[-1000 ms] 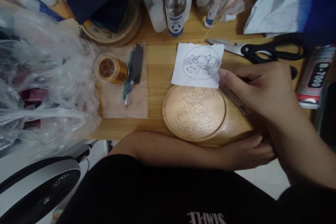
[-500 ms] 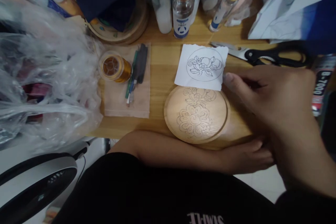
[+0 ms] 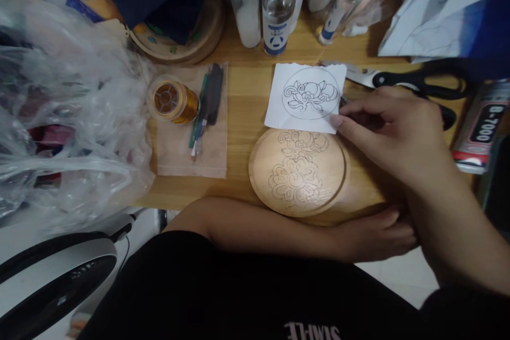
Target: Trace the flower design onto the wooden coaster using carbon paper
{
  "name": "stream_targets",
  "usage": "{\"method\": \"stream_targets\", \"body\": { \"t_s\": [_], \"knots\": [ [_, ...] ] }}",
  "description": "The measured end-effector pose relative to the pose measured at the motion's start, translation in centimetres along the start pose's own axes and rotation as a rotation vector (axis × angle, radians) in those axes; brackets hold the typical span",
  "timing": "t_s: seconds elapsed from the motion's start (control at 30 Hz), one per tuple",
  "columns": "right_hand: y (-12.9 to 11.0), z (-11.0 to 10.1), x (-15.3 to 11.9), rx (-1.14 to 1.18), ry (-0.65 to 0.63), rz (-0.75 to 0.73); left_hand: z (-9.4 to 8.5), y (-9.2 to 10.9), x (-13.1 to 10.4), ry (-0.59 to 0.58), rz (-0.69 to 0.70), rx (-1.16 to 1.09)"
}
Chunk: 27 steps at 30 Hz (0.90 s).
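Note:
A white paper with a line drawing [image 3: 305,98] of flowers and leaves inside a circle lies against the far edge of a round wooden plate [image 3: 258,175]. Flower outlines are drawn on the plate's pale surface. My right hand [image 3: 398,133] comes from the right, with thumb and forefinger closed at the paper's lower right corner. A small dark bit shows beside the forefinger, too small to name. My left hand [image 3: 378,236] rests below the plate at the table's near edge, fingers curled in beside my right forearm. Its fingertips and anything in them are hidden.
Black-handled scissors [image 3: 422,82] lie behind my right hand, a glue tube [image 3: 484,127] right of it. Bottles [image 3: 278,16] stand at the back. Left are a spool of golden thread [image 3: 175,102], brushes [image 3: 205,111] on a brown bag [image 3: 171,154], and crumpled clear plastic [image 3: 79,133].
My right hand has moved slightly left and its thumb now meets the paper's corner. The paper has shifted very little. My left hand has stayed in place.

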State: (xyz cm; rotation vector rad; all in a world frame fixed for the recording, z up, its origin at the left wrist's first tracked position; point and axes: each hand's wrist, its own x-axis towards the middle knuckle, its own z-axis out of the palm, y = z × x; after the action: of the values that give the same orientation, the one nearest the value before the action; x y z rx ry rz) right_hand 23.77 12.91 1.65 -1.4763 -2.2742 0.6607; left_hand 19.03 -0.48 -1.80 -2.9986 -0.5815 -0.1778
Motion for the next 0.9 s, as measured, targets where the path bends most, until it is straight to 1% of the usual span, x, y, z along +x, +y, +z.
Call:
{"method": "stream_targets", "body": {
  "t_s": [0.2, 0.3, 0.4, 0.5, 0.6, 0.7, 0.8, 0.9],
  "knots": [
    [0.3, 0.2, 0.1, 0.070, 0.006, 0.013, 0.1, -0.1, -0.2, 0.048, -0.015, 0.013],
    [0.2, 0.4, 0.0, 0.058, 0.039, -0.001, 0.2, 0.0, -0.1, 0.080, -0.017, 0.015],
    [0.1, 0.7, 0.1, -0.027, 0.076, -0.047, 0.0, -0.1, 0.0, 0.023, 0.013, 0.012],
    [0.1, 1.1, 0.2, -0.088, 0.042, -0.098, -0.4, -0.3, 0.1, -0.049, 0.040, 0.014],
    [0.4, 1.5, 0.3, -0.130, 0.043, -0.148, -0.4, -0.3, 0.1, -0.034, 0.027, 0.007],
    [0.6, 1.6, 0.3, -0.148, 0.061, -0.156, -0.3, -0.1, 0.2, -0.015, 0.018, 0.001],
    [0.8, 1.6, 0.3, -0.150, 0.061, -0.151, -0.4, -0.2, 0.2, -0.089, 0.048, 0.002],
    [1.0, 1.6, 0.4, -0.140, 0.073, -0.152, -0.7, -0.4, 0.1, -0.080, 0.071, 0.003]
  ]
}}
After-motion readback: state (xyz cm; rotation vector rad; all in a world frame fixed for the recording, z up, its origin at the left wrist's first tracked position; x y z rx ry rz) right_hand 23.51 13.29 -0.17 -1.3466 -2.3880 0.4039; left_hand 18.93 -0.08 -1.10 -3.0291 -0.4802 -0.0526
